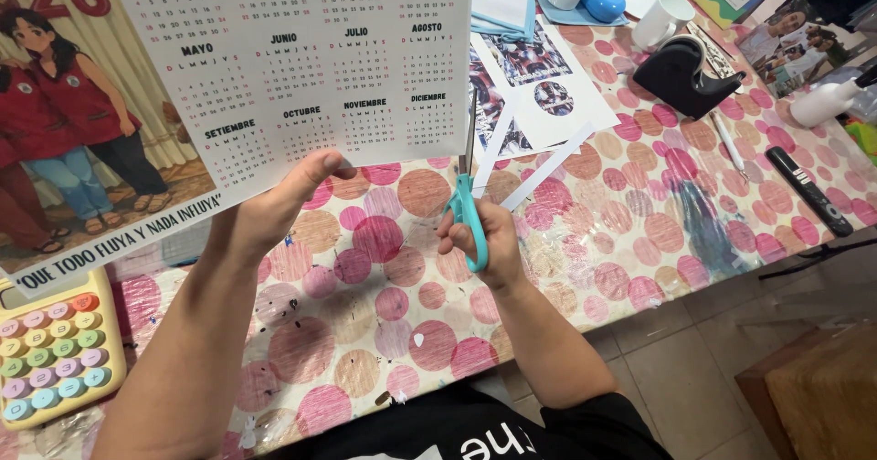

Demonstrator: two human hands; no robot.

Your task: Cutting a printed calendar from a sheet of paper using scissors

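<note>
My left hand (279,206) pinches the lower edge of a large printed calendar sheet (274,67), holding it up over the table. The sheet carries month grids and a cartoon picture of people at its left side. My right hand (486,241) grips teal-handled scissors (466,206), blades pointing up along the sheet's right edge. A thin white paper strip (548,168) lies just right of the blades.
The table wears a pink-dotted cloth (639,222). On it sit a pastel calculator (50,355) at left, printed sheets (539,76), a black tape dispenser (685,72), a white mug (662,17), a pen (728,140) and a black remote (808,190). Tiled floor (694,369) lies right.
</note>
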